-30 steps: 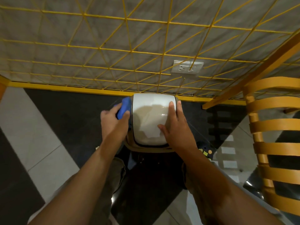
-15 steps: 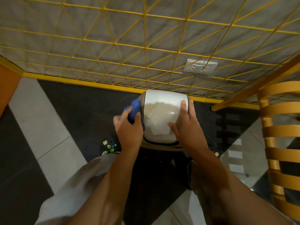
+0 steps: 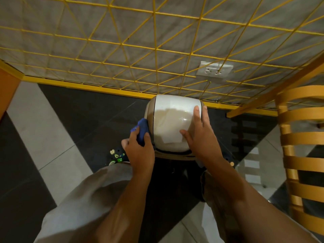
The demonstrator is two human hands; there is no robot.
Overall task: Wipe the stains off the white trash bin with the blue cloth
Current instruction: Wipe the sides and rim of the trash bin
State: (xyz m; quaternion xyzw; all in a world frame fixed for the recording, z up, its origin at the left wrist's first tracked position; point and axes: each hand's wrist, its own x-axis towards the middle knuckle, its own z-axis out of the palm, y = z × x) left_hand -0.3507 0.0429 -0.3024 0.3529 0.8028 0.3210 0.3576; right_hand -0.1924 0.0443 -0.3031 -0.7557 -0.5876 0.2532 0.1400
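- White trash bin (image 3: pixel 172 123) on the dark floor (image 3: pixel 87 113), right up against the wall with the yellow wire grid (image 3: pixel 140 50).
- Seen from above, with a shiny rounded lid and a tan band along both sides.
- Blue cloth (image 3: pixel 142 129) pressed on the bin's left side, bunched up small.
- Left hand (image 3: pixel 140 149) wrapped tight around the cloth, fingers curled, thumb on top of it.
- Right hand (image 3: pixel 199 135) laid flat and loose on the right part of the lid, grasping nothing.
- Fingers (image 3: pixel 197 114) stretched up toward the back edge of the lid, thumb out over the white top.
- Could not tell any stains from the shadows on the lid.
- Both bare arms reaching down from the bottom of the view, one on each side of the bin.
- Grey trouser leg (image 3: pixel 84 199) under the left arm.
- Dark shoe with little green and white charms (image 3: pixel 116 155) just beside the left hand, on the floor.
- Light grey tiles (image 3: pixel 40 123) in slanted shapes across the dark floor.
- White wall socket (image 3: pixel 214 70) behind the grid, up and right of the bin.
- Yellow wooden chair (image 3: pixel 301 137) with curved slats at the far right, well apart from the bin.
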